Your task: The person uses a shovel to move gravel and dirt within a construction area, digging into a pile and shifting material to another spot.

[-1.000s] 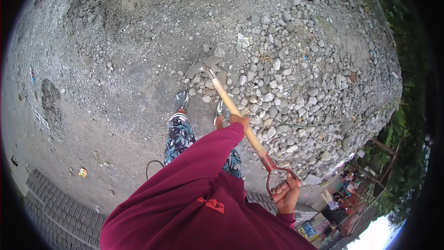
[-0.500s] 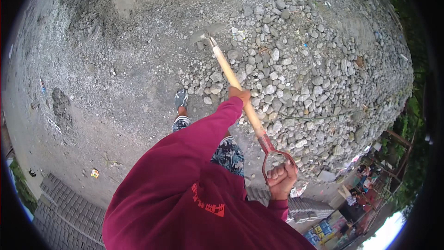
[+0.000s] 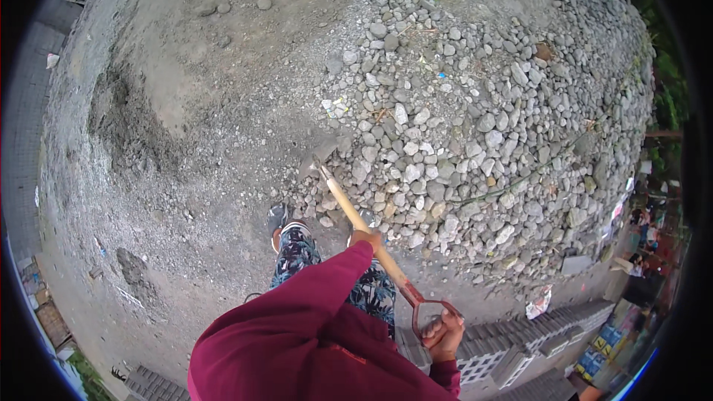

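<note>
Both my hands hold a shovel [image 3: 344,201] with a pale wooden shaft and a red metal D-handle. My left hand [image 3: 367,240] wraps round the middle of the shaft. Lower right, my right hand [image 3: 443,334] grips the D-handle, fingers curled round its end bar. The grey blade [image 3: 318,161] rests at the left edge of a heap of loose grey stones [image 3: 445,171], beyond my feet; its colour blends with the gravel, so how deep it sits I cannot tell. A maroon sleeve [image 3: 297,289] covers my left arm.
My shoe [image 3: 277,217] stands on gravelly ground just left of the shaft. Stacked grey blocks [image 3: 520,334] line the lower right. At the left lies a dark mound of damp sand [image 3: 130,122]. A flat grey slab [image 3: 576,264] and a crumpled wrapper [image 3: 538,301] lie by the stones' near edge.
The view has shifted, so the ground appears lower and turned. The shovel blade has come closer to my feet, and both hands keep their hold on the shovel.
</note>
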`<state>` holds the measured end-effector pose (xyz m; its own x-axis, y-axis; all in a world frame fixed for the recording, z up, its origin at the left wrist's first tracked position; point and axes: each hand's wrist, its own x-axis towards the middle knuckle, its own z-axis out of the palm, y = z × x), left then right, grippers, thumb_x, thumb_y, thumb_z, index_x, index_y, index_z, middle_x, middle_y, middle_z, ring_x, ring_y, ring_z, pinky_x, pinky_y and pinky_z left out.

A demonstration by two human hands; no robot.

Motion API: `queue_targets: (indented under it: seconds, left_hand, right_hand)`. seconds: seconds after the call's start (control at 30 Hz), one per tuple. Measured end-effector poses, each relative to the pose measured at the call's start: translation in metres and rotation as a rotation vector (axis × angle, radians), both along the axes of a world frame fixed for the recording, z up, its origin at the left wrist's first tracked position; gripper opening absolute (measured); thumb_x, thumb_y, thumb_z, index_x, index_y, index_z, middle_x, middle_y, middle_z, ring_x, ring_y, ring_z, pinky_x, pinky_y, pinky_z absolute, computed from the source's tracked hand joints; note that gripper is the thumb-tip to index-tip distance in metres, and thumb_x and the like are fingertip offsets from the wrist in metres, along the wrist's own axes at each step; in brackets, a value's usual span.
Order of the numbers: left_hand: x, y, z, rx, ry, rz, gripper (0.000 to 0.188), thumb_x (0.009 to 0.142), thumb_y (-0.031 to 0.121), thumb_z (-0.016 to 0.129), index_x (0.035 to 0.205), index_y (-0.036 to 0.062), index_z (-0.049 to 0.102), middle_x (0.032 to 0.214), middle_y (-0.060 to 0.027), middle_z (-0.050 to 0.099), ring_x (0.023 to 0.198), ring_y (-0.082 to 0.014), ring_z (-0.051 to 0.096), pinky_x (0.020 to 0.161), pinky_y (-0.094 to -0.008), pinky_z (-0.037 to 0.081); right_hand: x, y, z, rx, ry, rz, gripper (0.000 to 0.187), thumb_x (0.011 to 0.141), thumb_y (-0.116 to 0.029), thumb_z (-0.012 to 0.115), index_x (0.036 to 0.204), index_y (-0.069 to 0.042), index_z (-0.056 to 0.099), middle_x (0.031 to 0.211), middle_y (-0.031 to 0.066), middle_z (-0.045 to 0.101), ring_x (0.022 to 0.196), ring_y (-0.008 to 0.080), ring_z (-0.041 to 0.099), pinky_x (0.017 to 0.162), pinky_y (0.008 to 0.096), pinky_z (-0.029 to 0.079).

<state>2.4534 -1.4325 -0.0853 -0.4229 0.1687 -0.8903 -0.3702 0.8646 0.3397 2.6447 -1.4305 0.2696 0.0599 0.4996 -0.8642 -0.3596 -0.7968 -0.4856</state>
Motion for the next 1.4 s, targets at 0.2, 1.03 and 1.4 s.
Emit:
queue_targets:
  seconds: [0.2,1.03,1.4]
  left_hand:
    - [-0.082,0.099,0.068,0.173,0.051,0.022,0.065,0.07,0.03,0.07,0.113,-0.0081,0.04,0.098,-0.0293,0.061,0.087,-0.0362,0.066,0.075,-0.0399,0.053]
    - [-0.168,0.05,0.098,0.019,0.004,-0.292,0.055,0.067,0.025,0.068,0.104,-0.0084,0.044,0.088,-0.023,0.059,0.081,-0.0311,0.063,0.068,-0.0384,0.052]
    - [-0.188,0.114,0.036,-0.012,0.049,-0.28,0.038,0.069,0.018,0.067,0.092,-0.0099,0.058,0.089,-0.025,0.065,0.082,-0.0335,0.067,0.072,-0.0385,0.055]
  right_hand:
    - [-0.062,0.013,-0.022,0.085,0.063,-0.135,0.026,0.083,-0.021,0.058,0.104,-0.006,0.055,0.05,0.0012,0.043,0.039,0.0172,0.045,0.039,0.0348,0.043]
    - [-0.22,-0.011,0.072,-0.046,-0.116,-0.221,0.018,0.086,-0.026,0.059,0.086,-0.008,0.059,0.049,0.0036,0.048,0.041,0.0185,0.049,0.041,0.0334,0.045]
    - [-0.168,0.011,-0.076,-0.136,0.195,-0.268,0.01,0.089,-0.022,0.057,0.085,-0.014,0.053,0.055,0.0005,0.049,0.047,0.0173,0.05,0.046,0.034,0.045]
